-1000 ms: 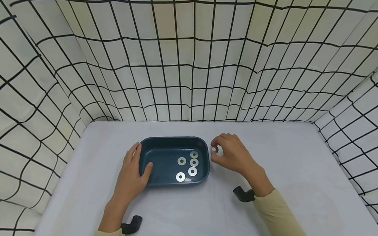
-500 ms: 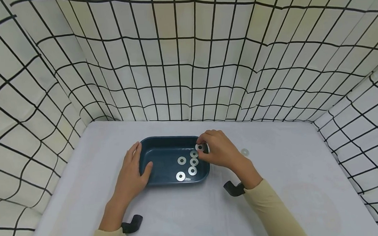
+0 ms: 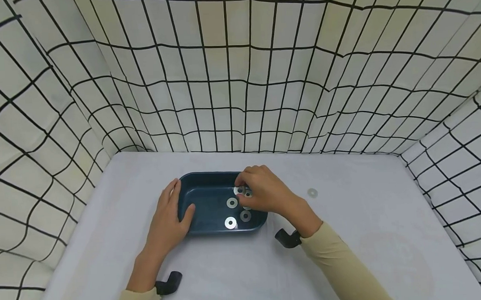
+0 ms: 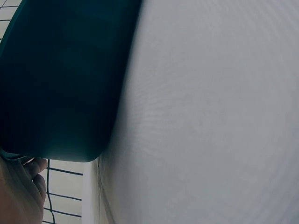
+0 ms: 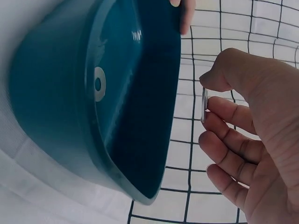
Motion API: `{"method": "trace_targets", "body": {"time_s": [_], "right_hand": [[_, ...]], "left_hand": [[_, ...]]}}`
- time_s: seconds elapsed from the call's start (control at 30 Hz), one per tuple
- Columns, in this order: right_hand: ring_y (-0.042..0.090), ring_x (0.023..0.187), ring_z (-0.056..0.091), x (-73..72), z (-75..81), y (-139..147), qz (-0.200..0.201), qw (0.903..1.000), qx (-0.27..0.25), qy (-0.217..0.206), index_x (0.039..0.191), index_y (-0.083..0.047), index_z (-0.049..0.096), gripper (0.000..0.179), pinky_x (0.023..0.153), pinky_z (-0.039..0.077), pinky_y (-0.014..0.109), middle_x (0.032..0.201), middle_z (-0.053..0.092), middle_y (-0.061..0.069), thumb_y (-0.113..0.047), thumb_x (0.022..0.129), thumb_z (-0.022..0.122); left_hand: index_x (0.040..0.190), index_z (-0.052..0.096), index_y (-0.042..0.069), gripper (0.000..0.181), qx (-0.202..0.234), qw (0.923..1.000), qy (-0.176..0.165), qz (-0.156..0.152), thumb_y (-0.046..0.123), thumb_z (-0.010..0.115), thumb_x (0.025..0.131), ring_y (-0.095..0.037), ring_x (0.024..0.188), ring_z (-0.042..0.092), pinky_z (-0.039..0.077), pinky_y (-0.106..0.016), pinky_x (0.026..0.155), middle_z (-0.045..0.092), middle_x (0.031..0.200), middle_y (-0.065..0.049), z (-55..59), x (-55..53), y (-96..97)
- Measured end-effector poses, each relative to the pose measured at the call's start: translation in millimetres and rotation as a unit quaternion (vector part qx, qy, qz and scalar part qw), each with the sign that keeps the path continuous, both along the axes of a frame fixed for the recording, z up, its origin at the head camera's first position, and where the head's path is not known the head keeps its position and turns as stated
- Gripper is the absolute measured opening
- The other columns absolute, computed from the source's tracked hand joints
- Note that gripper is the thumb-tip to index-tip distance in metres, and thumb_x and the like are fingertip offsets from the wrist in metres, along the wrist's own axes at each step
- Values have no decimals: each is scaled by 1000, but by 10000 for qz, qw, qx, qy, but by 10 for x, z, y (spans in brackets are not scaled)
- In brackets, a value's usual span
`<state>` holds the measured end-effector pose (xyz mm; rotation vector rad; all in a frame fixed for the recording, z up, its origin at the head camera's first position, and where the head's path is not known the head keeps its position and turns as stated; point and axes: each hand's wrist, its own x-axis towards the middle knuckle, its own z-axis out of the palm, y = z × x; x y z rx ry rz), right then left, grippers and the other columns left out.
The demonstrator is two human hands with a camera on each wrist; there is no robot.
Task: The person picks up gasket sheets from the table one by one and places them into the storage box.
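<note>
My left hand (image 3: 167, 220) holds the left end of a dark blue tray (image 3: 204, 232), thumb over the rim and fingers along the outer side. Above the tray's right part, my right hand (image 3: 266, 191) pinches a flat metal washer (image 3: 238, 191) between thumb and fingertips. In the right wrist view this washer (image 5: 204, 106) appears edge-on, with the other fingers loosely bent. On the tray floor lie several washers, among them one washer (image 3: 232, 202) near the middle and another washer (image 3: 230, 223) near the front wall. My right hand partly covers others.
A single washer (image 3: 312, 193) lies on the white tabletop (image 3: 229, 271) to the right of the tray. Black netting (image 3: 237, 80) over pale walls encloses the back and sides. A black wrist-worn piece (image 3: 288, 238) juts out beside my right forearm, and another (image 3: 169, 283) beside the left.
My right hand has moved left from beside the tray to over it, carrying the washer. The washer on the tabletop has come into sight behind it. My left hand has stayed in place.
</note>
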<state>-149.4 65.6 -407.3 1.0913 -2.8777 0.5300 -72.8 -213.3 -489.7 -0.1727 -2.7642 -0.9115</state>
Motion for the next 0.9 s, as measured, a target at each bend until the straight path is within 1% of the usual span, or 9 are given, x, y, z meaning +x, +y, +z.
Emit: {"method": "trace_targets", "body": {"time_s": [0.17, 0.4, 0.53, 0.63, 0.7, 0.8, 0.9], "right_hand": [[17, 101, 68, 31, -7, -25, 168, 9999, -9, -5, 109, -14, 79, 21, 105, 54, 40, 104, 77, -1, -25, 91, 78], [18, 103, 69, 75, -21, -44, 395, 9991, 32, 161, 110, -13, 78, 22, 102, 55, 40, 107, 77, 0, -25, 92, 78], [20, 111, 70, 96, -19, -28, 501, 9986, 123, 126, 119, -11, 77, 30, 108, 54, 43, 115, 77, 1, -28, 94, 77], [21, 120, 69, 101, -23, 8, 432, 9989, 181, 66, 126, -11, 75, 36, 113, 51, 46, 122, 77, 2, -30, 95, 77], [21, 122, 68, 100, -27, 39, 324, 9993, 161, 27, 127, -12, 74, 37, 114, 50, 47, 123, 76, 2, -30, 95, 77], [22, 122, 68, 101, -46, 95, 153, 9998, 104, 10, 126, -13, 74, 35, 115, 50, 47, 123, 76, 1, -30, 96, 77], [21, 118, 70, 105, -71, 162, 6, 10000, -42, -25, 123, -13, 75, 30, 114, 51, 47, 120, 76, 2, -28, 97, 76]], "left_hand": [[165, 26, -4, 77, -27, 10000, 42, -4, 26, 63, 105, -44, 159, 29, 32, -66, 125, 28, 172, -23, 1, -18, -2], [165, 27, -5, 78, -74, 9999, 89, 4, 26, 64, 104, -44, 159, 29, 32, -66, 125, 28, 172, -24, -3, -29, -2], [165, 27, -5, 78, -80, 10000, 49, 10, 26, 64, 104, -44, 160, 29, 32, -66, 126, 28, 172, -23, -7, -34, 3], [165, 26, -4, 78, -82, 10000, -8, 20, 27, 64, 104, -43, 160, 28, 31, -66, 126, 27, 172, -23, -5, -30, 6], [165, 26, -4, 78, -78, 10000, -23, 27, 27, 64, 104, -43, 160, 28, 31, -66, 127, 27, 173, -23, -4, -26, 6], [165, 26, -4, 78, -68, 10000, -28, 39, 26, 64, 104, -43, 160, 28, 30, -66, 127, 27, 173, -23, -2, -15, 2], [165, 26, -4, 78, -63, 10000, -24, 37, 26, 63, 104, -44, 160, 28, 31, -66, 126, 27, 172, -23, -3, -3, -3]]}}
